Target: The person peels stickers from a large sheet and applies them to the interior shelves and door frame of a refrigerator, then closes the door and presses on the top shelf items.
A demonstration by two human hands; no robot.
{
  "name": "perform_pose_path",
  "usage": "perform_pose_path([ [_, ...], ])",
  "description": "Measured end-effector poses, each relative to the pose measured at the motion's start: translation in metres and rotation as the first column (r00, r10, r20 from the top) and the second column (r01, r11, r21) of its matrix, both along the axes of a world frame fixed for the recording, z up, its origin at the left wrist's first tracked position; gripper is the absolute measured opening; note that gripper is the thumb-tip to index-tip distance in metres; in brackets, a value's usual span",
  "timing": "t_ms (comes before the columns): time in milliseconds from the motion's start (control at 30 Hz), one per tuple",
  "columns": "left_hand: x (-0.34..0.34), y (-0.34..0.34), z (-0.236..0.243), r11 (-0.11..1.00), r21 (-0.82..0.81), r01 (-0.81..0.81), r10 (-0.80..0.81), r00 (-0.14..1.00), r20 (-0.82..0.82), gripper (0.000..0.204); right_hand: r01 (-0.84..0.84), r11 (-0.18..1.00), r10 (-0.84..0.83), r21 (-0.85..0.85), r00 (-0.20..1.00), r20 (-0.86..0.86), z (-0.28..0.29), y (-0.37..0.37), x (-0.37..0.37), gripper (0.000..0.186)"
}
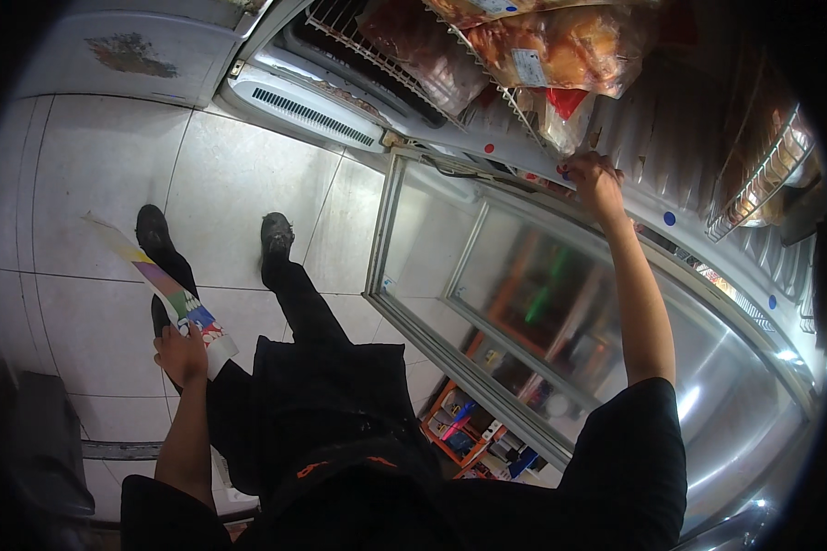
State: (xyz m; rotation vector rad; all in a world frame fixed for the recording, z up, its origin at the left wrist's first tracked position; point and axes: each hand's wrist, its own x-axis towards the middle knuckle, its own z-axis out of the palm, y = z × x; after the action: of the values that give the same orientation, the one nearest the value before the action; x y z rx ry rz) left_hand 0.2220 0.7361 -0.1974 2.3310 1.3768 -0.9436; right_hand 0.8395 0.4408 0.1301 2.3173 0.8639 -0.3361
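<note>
My left hand (182,352) is closed round the lower end of a long, flat, many-coloured strip (162,286) with a white edge, which slants up and away over the floor. My right hand (597,186) reaches to the pale front edge of a fridge shelf, its fingers bunched against the edge. A small dark blue and red patch shows at the fingertips; what they pinch, if anything, is too small to name. Along that same edge sit a red round sticker (489,148), a blue round sticker (669,219) and another blue sticker (772,301).
Clear bags of orange-brown food (556,46) lie on wire racks inside the fridge. A glass door (524,303) with a metal frame stands open below the shelf, reflecting orange shelving. A white vented panel (308,115) borders the tiled floor (101,156). My feet are at left.
</note>
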Motion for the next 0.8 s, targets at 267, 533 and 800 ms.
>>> perform_pose_path([
  [267, 0.001, -0.006, -0.004, 1.0, 0.009, 0.003, -0.003, 1.0, 0.001, 0.039, -0.004, 0.995, 0.013, -0.097, 0.996, 0.092, -0.01, -0.002, 0.0, 0.031],
  [533, 0.006, -0.006, 0.001, 1.0, -0.002, 0.001, -0.001, 1.0, 0.003, 0.041, -0.076, 0.995, 0.085, -0.072, 0.987, 0.136, -0.015, 0.001, -0.005, 0.027],
  [800, -0.001, -0.004, -0.003, 1.0, 0.017, 0.011, -0.011, 1.0, 0.008, 0.039, -0.059, 0.993, 0.063, -0.101, 0.997, 0.039, -0.002, 0.005, -0.004, 0.027],
])
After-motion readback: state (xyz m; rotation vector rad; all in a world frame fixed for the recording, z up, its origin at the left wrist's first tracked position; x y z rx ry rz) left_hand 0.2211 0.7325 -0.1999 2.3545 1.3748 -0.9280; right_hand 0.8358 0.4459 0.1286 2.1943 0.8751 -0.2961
